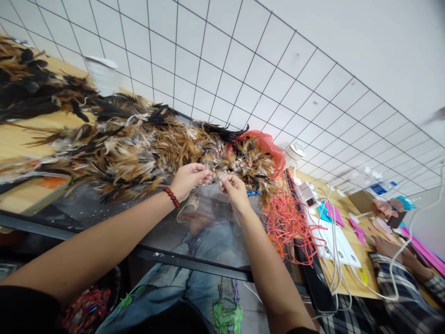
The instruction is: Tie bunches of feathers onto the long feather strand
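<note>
A long heap of brown, black and white feathers [139, 144] lies across a glass tabletop [208, 222]. My left hand [189, 178], with a red bead bracelet [171, 197] on the wrist, is closed in a pinch on a small tuft of feathers [216, 172] at the heap's near edge. My right hand [235, 188] pinches the same tuft from the other side. The two hands almost touch. What lies between the fingertips is small and partly hidden.
A red plastic bag [267, 144] sits behind the heap. Red strings [288, 222] are tangled to the right. Beyond are white cables [333, 250], a power strip [333, 246] and pink pieces [335, 214]. Another person's hand and plaid sleeve [392, 269] rest at right. A white cup [102, 72] stands by the tiled wall.
</note>
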`<state>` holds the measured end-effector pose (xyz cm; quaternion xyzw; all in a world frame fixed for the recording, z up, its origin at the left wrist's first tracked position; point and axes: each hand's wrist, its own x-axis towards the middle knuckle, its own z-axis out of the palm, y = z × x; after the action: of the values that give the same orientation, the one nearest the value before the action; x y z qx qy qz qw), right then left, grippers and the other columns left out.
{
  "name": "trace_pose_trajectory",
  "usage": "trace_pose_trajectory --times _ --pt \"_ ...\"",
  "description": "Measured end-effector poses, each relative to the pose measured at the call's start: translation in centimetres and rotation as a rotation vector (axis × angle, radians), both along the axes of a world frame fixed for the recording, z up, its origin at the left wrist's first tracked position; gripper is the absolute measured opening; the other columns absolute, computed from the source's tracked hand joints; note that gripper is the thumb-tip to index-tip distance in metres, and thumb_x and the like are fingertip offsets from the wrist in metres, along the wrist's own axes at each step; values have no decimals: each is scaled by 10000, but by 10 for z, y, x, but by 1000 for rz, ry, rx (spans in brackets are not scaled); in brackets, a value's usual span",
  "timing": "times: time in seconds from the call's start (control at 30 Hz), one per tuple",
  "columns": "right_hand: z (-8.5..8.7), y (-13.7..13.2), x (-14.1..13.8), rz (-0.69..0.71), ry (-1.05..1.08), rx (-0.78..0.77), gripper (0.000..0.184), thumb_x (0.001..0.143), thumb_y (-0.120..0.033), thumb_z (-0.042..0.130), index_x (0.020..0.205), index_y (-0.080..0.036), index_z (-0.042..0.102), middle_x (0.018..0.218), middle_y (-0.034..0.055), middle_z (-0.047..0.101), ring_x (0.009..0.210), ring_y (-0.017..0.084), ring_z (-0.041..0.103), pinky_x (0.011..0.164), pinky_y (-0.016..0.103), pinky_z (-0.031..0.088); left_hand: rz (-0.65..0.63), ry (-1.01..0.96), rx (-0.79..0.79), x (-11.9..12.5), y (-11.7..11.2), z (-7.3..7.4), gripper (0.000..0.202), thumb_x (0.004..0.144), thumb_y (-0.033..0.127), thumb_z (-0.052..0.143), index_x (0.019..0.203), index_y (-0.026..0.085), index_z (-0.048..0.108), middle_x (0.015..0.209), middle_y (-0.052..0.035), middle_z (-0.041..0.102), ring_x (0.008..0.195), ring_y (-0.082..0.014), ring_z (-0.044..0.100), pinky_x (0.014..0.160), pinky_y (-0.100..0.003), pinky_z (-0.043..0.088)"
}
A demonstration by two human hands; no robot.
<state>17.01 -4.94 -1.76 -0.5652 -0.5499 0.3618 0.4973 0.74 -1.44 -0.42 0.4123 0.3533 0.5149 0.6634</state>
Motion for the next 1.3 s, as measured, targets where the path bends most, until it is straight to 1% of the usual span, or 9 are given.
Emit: trace_pose_trajectory --times 0.13,0.3,0.43,0.63,0.8,0.97,1.1,1.2,1.3 --pt "0 0 -7 -12 374 58 318 714 -485 663 724 -196 532 647 -38 505 575 83 425 588 213 374 -169 -35 -133 3 -10 1 177 646 164 797 713 90 651 736 -89 712 663 -137 673 690 -272 547" --pt "0 -4 -19 40 413 100 259 721 -419 682 744 -191 562 683 -37 520 624 89 459 627 214 399 -284 -133 -232 8 -17 0 100 685 77 753 704 93 656 713 -72 698 727 -143 691 723 -257 560" --pt "-1 -7 -24 40 348 118 242 742 -417 661 771 -194 571 717 -32 525 645 95 472 665 226 416 -299 -114 -216 9 -16 -3 101 682 83 755 671 95 655 638 -49 669 582 -100 638 603 -208 531" --pt "2 -1 -2 -42 28 214 222 778 -413 615 825 -196 610 878 23 598 841 145 538 815 265 442 -361 -34 -140 7 -12 -4 120 662 127 777 659 83 666 610 -45 643 531 -90 584 532 -200 486" --pt "10 5 35 -313 -236 237 228 816 -384 536 889 -189 631 906 42 634 833 151 562 812 273 447 -211 -132 -157 0 -2 1 99 726 148 740 734 106 651 716 -60 682 600 -99 623 593 -218 523" --pt "9 7 26 -187 -799 -74 220 778 -426 617 773 -213 670 816 40 652 765 169 571 717 271 426 -97 -196 -191 -4 11 -1 71 754 120 714 765 98 648 701 -46 671 584 -77 612 584 -190 519" --pt "7 7 10 -147 -1015 -100 129 805 -277 556 767 -207 657 892 80 651 827 189 583 724 282 405 -92 -215 -206 -4 13 -4 44 763 69 688 751 84 649 698 -47 667 583 -67 609 589 -172 517" --pt "11 3 15 -50 -835 -61 109 753 -200 514 685 -196 599 785 41 613 742 154 546 703 260 390 -109 -205 -195 -3 10 -3 52 762 82 695 745 91 647 706 -51 671 602 -79 619 621 -199 530" --pt "19 -5 24 115 -373 -59 105 712 -275 529 647 -194 550 646 -12 532 621 123 468 638 243 373 -113 -168 -143 -2 7 -1 105 725 135 748 747 102 650 791 -75 701 688 -114 651 701 -258 545"
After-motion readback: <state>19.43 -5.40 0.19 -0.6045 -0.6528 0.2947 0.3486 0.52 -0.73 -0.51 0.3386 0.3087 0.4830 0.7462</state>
